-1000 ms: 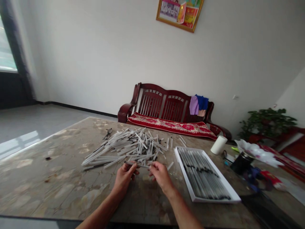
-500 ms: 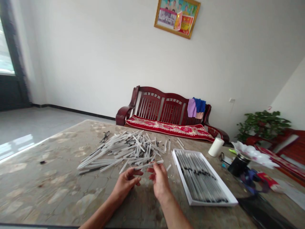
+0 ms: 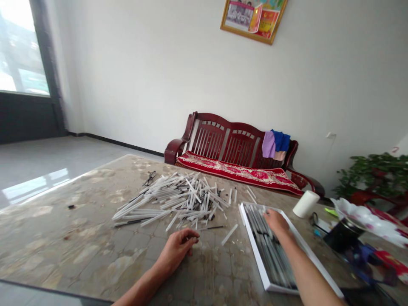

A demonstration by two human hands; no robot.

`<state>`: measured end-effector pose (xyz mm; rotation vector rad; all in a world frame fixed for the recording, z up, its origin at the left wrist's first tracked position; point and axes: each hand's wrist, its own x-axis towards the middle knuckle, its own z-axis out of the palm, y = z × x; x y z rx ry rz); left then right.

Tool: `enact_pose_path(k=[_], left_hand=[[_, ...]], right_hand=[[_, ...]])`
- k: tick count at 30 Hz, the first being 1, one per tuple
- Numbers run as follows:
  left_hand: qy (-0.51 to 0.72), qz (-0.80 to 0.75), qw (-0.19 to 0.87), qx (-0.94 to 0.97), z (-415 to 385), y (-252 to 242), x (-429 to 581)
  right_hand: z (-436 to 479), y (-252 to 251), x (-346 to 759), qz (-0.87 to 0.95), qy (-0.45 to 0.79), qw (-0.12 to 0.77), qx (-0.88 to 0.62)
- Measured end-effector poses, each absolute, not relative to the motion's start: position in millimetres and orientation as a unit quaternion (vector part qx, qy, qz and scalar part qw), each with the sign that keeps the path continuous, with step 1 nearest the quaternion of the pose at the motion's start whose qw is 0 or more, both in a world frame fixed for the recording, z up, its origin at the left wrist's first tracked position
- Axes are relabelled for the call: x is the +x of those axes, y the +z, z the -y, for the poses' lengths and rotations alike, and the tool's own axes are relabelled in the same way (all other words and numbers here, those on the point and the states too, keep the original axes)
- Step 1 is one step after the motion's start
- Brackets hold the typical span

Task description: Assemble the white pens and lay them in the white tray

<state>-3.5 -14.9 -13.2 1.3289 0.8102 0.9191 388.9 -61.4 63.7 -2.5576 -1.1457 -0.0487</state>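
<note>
Right grip point(image 3: 277, 224): was narrow over pens point(image 3: 269, 255) in white tray point(image 3: 253, 244), hold unclear.
Left grip point(image 3: 177, 248): sat curled narrow on table point(image 3: 79, 242), near white tube heap point(image 3: 185, 199), contents hidden.

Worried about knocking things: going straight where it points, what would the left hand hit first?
The left hand would probably reach the thin dark rod beside the white tube pile first; depth is unclear.
</note>
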Motion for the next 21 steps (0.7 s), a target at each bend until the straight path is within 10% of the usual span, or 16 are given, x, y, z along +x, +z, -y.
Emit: enact_pose_path(k=[17,21], left_hand=[[0.369,-0.343,0.587,0.634,13,-20,-4],[0.365,-0.328,0.583,0.647,13,-21,-4]], right_hand=[[76,39,220,0.809,-0.097,-0.056,-0.577],[76,38,222,0.807,-0.107,0.057,-0.579]])
